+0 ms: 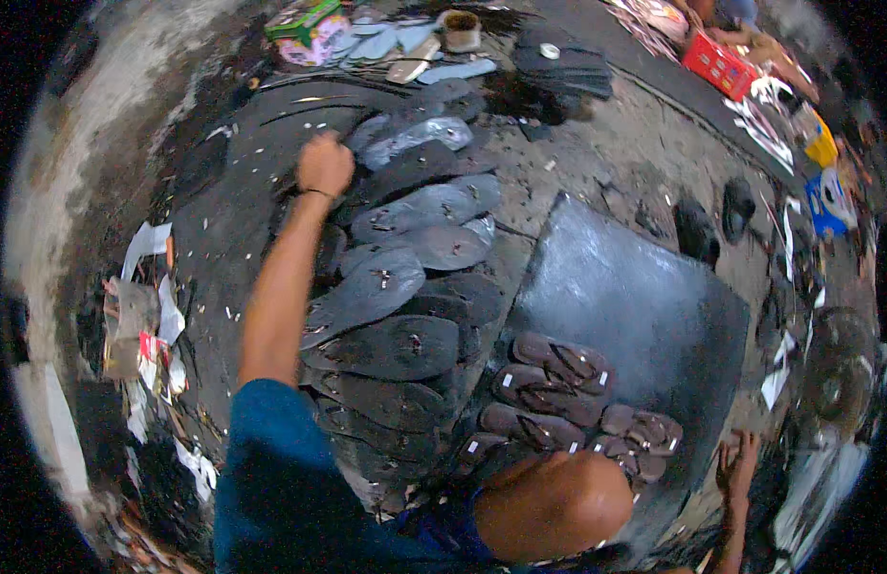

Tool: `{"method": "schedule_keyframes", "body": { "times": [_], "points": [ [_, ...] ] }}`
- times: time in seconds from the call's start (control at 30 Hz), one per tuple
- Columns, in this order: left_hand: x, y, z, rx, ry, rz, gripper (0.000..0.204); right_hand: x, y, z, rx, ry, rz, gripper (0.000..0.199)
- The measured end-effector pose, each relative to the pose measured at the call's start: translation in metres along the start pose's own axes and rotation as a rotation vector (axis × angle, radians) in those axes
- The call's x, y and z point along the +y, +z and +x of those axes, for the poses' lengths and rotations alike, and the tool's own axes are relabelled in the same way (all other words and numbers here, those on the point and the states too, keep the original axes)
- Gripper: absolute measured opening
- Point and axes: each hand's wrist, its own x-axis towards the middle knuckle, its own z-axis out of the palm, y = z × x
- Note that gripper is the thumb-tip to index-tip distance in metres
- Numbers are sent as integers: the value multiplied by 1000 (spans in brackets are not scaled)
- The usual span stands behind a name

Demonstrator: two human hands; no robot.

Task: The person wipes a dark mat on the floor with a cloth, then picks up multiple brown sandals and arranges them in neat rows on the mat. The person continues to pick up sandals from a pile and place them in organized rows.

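Observation:
My left hand [326, 165] reaches far out on the left, its fingers curled into a fist; whatever it may hold is hidden. Just right of it lies a long row of overlapping dark sandal soles [405, 349], some with small pegs or strap ends poking up. A shiny grey sole [417, 142] is among the nearest to that hand. My right hand [738, 464] is low at the right, fingers apart, with nothing visible in it. Beside it, finished-looking brown flip-flops [549, 383] with thong straps and small white tags rest on a black sheet [644, 277].
My bent knee [568, 502] covers the sheet's near edge. Beyond the soles stand a brown tub [461, 32] and a colourful box [310, 33]. Dark shoes [697, 230] lie right of the sheet. A red box [719, 65] is at far right. Scraps litter the left.

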Motion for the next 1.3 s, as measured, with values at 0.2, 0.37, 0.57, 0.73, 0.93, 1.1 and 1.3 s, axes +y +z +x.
{"method": "schedule_keyframes", "body": {
  "times": [0.2, 0.37, 0.57, 0.73, 0.93, 1.1, 1.3],
  "points": [
    [98, -153, -43, -5, 232, -596, 43, -150, -3, 51, -43, -247, 260, 55],
    [275, -132, -158, -669, 312, -1438, 45, -214, -8, 97, -127, -222, 1009, 72],
    [392, -11, -289, -1171, -87, -1657, 53, -62, 49, 99, -425, 163, 1050, 51],
    [430, 53, -360, -1160, 56, -1193, 37, 31, 132, 88, -222, 511, 1182, 47],
    [445, 69, -368, -854, 436, -590, 44, 57, 186, 74, -5, 507, 851, 43],
    [456, 67, -368, -875, 437, -503, 38, 55, 191, 72, 24, 447, 687, 53],
    [461, 63, -363, -799, 602, -434, 39, 42, 171, 72, 218, 155, -99, 63]
  ]
}}
